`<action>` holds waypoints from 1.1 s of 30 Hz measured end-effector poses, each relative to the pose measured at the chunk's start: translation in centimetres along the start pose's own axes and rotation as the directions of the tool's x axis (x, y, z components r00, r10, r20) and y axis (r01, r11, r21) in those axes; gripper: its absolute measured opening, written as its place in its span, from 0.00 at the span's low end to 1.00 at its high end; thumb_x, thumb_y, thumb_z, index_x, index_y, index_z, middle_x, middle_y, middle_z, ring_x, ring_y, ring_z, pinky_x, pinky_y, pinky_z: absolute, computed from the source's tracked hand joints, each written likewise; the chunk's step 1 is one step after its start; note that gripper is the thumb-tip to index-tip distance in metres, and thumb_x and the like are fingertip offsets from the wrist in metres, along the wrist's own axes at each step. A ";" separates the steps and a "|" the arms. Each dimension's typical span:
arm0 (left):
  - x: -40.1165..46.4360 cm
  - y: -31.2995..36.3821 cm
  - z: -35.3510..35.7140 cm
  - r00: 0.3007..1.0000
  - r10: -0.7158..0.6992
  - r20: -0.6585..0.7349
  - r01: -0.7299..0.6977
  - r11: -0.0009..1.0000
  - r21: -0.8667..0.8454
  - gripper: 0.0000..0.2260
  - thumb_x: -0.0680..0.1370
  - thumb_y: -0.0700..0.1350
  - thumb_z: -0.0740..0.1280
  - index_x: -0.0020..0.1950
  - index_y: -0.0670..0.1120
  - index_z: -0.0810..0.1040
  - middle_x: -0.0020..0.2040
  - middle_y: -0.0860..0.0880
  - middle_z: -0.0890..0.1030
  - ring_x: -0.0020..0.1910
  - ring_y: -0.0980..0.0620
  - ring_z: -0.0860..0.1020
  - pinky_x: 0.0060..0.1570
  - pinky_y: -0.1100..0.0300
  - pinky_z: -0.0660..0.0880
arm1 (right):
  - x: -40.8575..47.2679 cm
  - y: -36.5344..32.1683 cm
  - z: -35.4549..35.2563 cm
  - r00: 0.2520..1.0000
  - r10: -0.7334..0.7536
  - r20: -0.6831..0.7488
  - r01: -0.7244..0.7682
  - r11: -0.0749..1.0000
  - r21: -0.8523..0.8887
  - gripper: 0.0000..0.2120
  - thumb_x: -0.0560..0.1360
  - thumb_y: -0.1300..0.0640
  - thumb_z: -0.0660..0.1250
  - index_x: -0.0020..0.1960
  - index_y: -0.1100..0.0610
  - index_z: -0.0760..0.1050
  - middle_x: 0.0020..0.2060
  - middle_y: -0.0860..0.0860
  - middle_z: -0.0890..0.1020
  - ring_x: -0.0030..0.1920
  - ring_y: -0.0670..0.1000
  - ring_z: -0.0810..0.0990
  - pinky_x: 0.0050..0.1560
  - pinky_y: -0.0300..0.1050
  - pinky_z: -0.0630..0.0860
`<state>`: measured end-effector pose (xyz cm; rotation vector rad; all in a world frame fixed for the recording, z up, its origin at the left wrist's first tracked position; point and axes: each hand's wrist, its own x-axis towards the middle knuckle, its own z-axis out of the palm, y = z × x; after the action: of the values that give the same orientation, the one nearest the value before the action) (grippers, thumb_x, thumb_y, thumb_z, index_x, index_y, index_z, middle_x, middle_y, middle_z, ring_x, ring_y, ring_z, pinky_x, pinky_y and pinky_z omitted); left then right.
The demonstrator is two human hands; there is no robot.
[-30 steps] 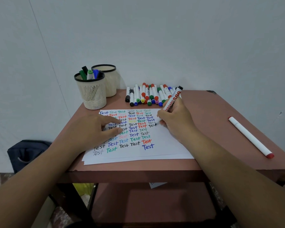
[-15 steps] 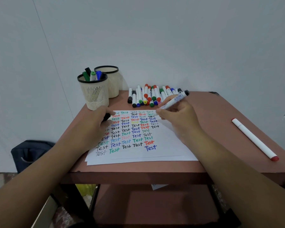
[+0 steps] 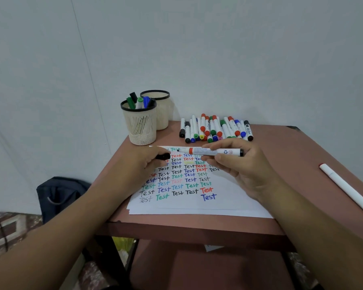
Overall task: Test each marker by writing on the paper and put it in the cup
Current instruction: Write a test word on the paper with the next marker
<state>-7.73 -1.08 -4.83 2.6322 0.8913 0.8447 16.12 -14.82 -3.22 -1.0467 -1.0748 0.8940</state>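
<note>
The marker (image 3: 210, 151) lies almost level above the paper (image 3: 197, 201), its long axis running left to right across the view. Its uncapped tip points toward the person's left, at the left hand (image 3: 147, 162); its black end plug points right. A red band rings the white barrel near the tip.

The right hand (image 3: 242, 164) is raised over the upper right part of the paper, forearm entering from the lower right. Its fingers (image 3: 216, 146) pinch the barrel: the fingertips lie along the far side and the thumb presses the near side. The tip end projects clear of the fingers to the left; the black plug shows just past the knuckles.

The left hand rests at the paper's upper left edge, forearm entering from the lower left. Its fingers are curled around a black cap (image 3: 162, 156), whose end projects toward the marker tip; the 2 are close but apart.

The paper lies on the brown table (image 3: 281, 155) and carries rows of the word "Test" in several colours. The front cup (image 3: 139, 124) holds several markers; a 2nd cup (image 3: 157, 109) stands just behind it. A pile of markers (image 3: 216, 128) lies along the far edge, and a white pen (image 3: 344, 187) lies well to the right
</note>
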 end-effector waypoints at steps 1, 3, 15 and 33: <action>0.0 0.0 0.0 1.000 0.016 -0.002 -0.016 1.000 0.000 0.14 0.80 0.44 0.70 0.65 0.52 0.81 0.51 0.63 0.77 0.51 0.76 0.71 0.47 0.79 0.66 | 0.0 0.1 0.0 1.000 0.018 0.018 -0.018 1.000 -0.007 0.08 0.75 0.74 0.69 0.52 0.66 0.82 0.54 0.61 0.86 0.55 0.62 0.86 0.57 0.49 0.84; 0.1 0.0 0.1 0.999 0.047 -0.010 -0.047 0.999 0.015 0.14 0.80 0.45 0.70 0.65 0.53 0.81 0.51 0.62 0.78 0.52 0.76 0.71 0.47 0.79 0.66 | -0.1 0.1 0.1 0.999 0.043 0.024 -0.042 0.999 -0.028 0.08 0.77 0.74 0.67 0.52 0.67 0.82 0.53 0.61 0.87 0.55 0.62 0.86 0.56 0.50 0.84; -0.3 1.0 -0.3 0.993 0.098 0.059 -0.098 0.995 -0.017 0.17 0.81 0.44 0.68 0.69 0.53 0.78 0.57 0.60 0.80 0.54 0.69 0.70 0.51 0.79 0.66 | -0.2 0.0 1.0 0.987 0.122 0.105 -0.120 0.992 -0.026 0.12 0.70 0.65 0.73 0.53 0.63 0.85 0.52 0.62 0.87 0.53 0.61 0.87 0.54 0.48 0.84; 0.0 2.1 -0.3 0.990 0.070 0.123 -0.077 0.996 0.053 0.10 0.83 0.41 0.63 0.61 0.46 0.81 0.47 0.58 0.77 0.43 0.66 0.71 0.45 0.74 0.65 | -0.2 0.3 1.3 0.983 0.107 0.153 -0.080 0.983 -0.168 0.13 0.72 0.60 0.74 0.56 0.57 0.85 0.50 0.58 0.88 0.53 0.57 0.88 0.54 0.47 0.84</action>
<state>-6.88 -2.70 -3.82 2.7473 0.8033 0.6773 14.78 -14.63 -3.40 -1.1823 -1.2578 0.9935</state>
